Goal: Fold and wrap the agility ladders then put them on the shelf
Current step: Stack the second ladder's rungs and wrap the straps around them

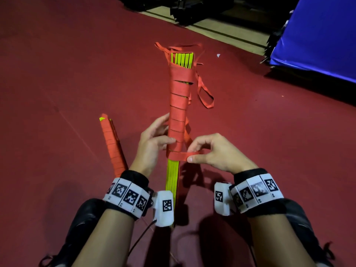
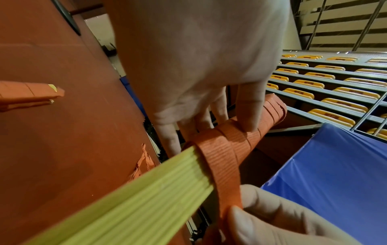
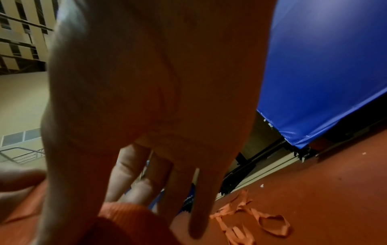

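ladder bundle (image 1: 178, 116) gripped by left fingers (image 1: 163, 140), strap (image 1: 181, 156) pinched by right fingers (image 1: 192, 159).

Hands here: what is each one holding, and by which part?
Left hand grips the ladder bundle round its wrapped middle; right hand pinches the red strap at its free end.

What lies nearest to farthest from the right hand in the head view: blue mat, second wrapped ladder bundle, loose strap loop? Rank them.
1. Loose strap loop, ahead of the right hand.
2. Second wrapped ladder bundle, on the floor to the left.
3. Blue mat, far right.
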`<action>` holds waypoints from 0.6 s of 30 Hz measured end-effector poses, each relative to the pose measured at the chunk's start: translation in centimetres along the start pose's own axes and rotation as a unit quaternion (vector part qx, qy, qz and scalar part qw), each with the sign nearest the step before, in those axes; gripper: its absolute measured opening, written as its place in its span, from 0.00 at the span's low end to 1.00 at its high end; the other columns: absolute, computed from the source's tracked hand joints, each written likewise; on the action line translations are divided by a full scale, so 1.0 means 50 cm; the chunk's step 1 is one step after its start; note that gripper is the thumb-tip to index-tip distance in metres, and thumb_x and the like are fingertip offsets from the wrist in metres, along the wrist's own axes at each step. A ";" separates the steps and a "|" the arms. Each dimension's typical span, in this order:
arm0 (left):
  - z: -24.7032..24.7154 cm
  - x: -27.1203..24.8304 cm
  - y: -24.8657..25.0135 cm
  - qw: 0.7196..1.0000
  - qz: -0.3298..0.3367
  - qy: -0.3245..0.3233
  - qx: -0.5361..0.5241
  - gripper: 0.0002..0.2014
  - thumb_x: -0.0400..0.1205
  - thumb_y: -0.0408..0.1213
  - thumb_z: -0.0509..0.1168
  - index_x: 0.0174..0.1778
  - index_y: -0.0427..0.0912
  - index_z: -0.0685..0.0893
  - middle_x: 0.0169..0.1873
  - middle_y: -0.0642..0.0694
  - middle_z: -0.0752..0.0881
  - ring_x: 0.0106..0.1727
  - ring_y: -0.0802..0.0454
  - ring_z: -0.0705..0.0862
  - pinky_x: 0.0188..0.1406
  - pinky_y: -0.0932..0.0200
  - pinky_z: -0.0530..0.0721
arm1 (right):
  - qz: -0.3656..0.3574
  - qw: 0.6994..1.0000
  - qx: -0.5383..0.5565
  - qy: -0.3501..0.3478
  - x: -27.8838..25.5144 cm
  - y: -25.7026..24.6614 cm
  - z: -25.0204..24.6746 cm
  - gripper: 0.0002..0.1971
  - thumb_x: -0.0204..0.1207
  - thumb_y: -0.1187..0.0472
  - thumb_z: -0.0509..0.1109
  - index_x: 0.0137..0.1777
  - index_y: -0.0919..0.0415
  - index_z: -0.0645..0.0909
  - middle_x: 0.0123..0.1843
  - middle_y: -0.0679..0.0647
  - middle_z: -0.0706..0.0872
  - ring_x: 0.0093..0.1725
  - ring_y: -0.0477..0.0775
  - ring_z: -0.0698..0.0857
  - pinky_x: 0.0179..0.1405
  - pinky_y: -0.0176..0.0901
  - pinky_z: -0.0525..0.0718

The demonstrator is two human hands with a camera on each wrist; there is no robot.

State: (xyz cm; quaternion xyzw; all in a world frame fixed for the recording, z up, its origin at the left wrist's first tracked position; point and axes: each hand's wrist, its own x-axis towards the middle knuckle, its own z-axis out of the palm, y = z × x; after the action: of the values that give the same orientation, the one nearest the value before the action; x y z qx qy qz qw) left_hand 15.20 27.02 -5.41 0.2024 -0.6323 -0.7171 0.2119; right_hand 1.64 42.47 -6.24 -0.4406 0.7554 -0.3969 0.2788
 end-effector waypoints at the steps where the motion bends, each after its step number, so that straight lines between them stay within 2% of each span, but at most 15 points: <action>1: 0.000 -0.001 0.000 1.000 -0.006 -0.005 -0.013 0.33 0.70 0.20 0.63 0.73 0.41 0.81 0.50 0.48 0.94 0.50 0.55 0.92 0.43 0.64 0.87 | 0.000 1.000 0.015 0.004 0.003 0.005 0.009 0.09 0.68 0.60 0.86 0.43 0.49 0.89 0.40 0.44 0.88 0.41 0.47 0.84 0.57 0.53 0.84; 3: 0.001 -0.005 0.002 0.999 -0.017 -0.015 -0.034 0.35 0.67 0.25 0.62 0.74 0.33 0.79 0.55 0.37 0.92 0.55 0.45 0.91 0.53 0.54 0.89 | 0.011 0.999 0.041 -0.004 0.006 0.005 0.028 0.13 0.71 0.60 0.83 0.52 0.47 0.86 0.41 0.40 0.85 0.37 0.44 0.78 0.48 0.47 0.83; 5: -0.002 -0.005 -0.001 0.998 -0.025 -0.025 -0.047 0.35 0.67 0.27 0.60 0.75 0.28 0.77 0.57 0.33 0.91 0.58 0.41 0.89 0.62 0.46 0.85 | 0.022 0.997 0.065 -0.035 0.004 -0.005 0.044 0.12 0.77 0.63 0.79 0.56 0.49 0.85 0.36 0.45 0.77 0.33 0.45 0.71 0.34 0.38 0.76; 6: -0.006 -0.003 -0.003 0.998 -0.029 -0.028 -0.052 0.35 0.67 0.28 0.60 0.74 0.26 0.77 0.58 0.32 0.91 0.59 0.40 0.88 0.66 0.44 0.82 | 0.022 0.995 0.088 -0.047 0.002 -0.013 0.051 0.08 0.79 0.66 0.77 0.51 0.52 0.85 0.34 0.50 0.69 0.32 0.47 0.68 0.31 0.36 0.72; 7: -0.010 -0.001 -0.004 0.997 -0.035 -0.030 -0.055 0.34 0.68 0.29 0.60 0.74 0.25 0.77 0.60 0.31 0.90 0.60 0.39 0.87 0.69 0.42 0.80 | 0.018 0.993 0.104 -0.048 0.001 -0.017 0.056 0.06 0.79 0.67 0.76 0.45 0.55 0.84 0.35 0.54 0.64 0.33 0.50 0.65 0.33 0.38 0.69; 9: -0.014 0.004 -0.002 0.997 -0.046 -0.037 -0.052 0.35 0.68 0.33 0.65 0.74 0.28 0.79 0.65 0.29 0.87 0.63 0.38 0.84 0.70 0.38 0.76 | 0.008 0.995 0.100 -0.022 0.005 -0.012 0.062 0.15 0.78 0.64 0.77 0.36 0.58 0.74 0.36 0.56 0.63 0.36 0.54 0.63 0.38 0.45 0.65; 11: -0.010 0.004 0.005 0.998 -0.039 -0.048 -0.010 0.31 0.69 0.37 0.70 0.71 0.35 0.84 0.64 0.27 0.87 0.62 0.38 0.84 0.72 0.35 0.76 | 0.020 0.997 0.080 0.010 0.008 -0.006 0.061 0.19 0.75 0.60 0.79 0.33 0.57 0.70 0.33 0.52 0.66 0.35 0.52 0.64 0.38 0.46 0.64; 12: -0.008 0.003 0.006 0.998 -0.025 -0.048 0.027 0.27 0.71 0.37 0.72 0.69 0.39 0.86 0.62 0.30 0.89 0.62 0.39 0.87 0.72 0.36 0.78 | 0.027 0.997 0.070 0.021 0.008 -0.005 0.058 0.18 0.73 0.58 0.80 0.34 0.60 0.73 0.32 0.52 0.68 0.34 0.50 0.65 0.37 0.46 0.66; 14: -0.008 0.004 -0.003 0.994 0.012 -0.037 0.102 0.21 0.77 0.36 0.78 0.67 0.48 0.88 0.58 0.44 0.93 0.63 0.46 0.90 0.68 0.49 0.85 | 0.035 0.998 0.030 0.047 0.009 0.000 0.054 0.16 0.70 0.53 0.81 0.40 0.65 0.81 0.31 0.56 0.76 0.32 0.46 0.70 0.37 0.45 0.71; 16: -0.010 0.006 -0.009 0.988 0.041 -0.011 0.147 0.23 0.76 0.34 0.82 0.65 0.52 0.87 0.53 0.53 0.94 0.59 0.57 0.91 0.62 0.62 0.85 | 0.035 0.997 0.001 0.067 0.008 -0.002 0.054 0.14 0.70 0.52 0.83 0.42 0.62 0.86 0.35 0.57 0.86 0.31 0.42 0.74 0.36 0.44 0.75; 18: -0.016 0.009 -0.012 0.987 0.051 0.021 0.152 0.23 0.75 0.29 0.81 0.64 0.52 0.87 0.47 0.59 0.94 0.53 0.65 0.91 0.57 0.68 0.84 | 0.036 0.997 0.000 0.064 0.009 -0.005 0.054 0.12 0.71 0.51 0.83 0.46 0.58 0.89 0.38 0.52 0.89 0.32 0.40 0.79 0.39 0.43 0.79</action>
State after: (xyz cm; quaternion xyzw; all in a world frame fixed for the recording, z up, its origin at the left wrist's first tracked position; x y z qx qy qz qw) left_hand 15.22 26.18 -6.11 0.2143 -0.7391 -0.5964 0.2283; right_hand 3.63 41.02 -7.48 -0.3868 0.7870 -0.4140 0.2443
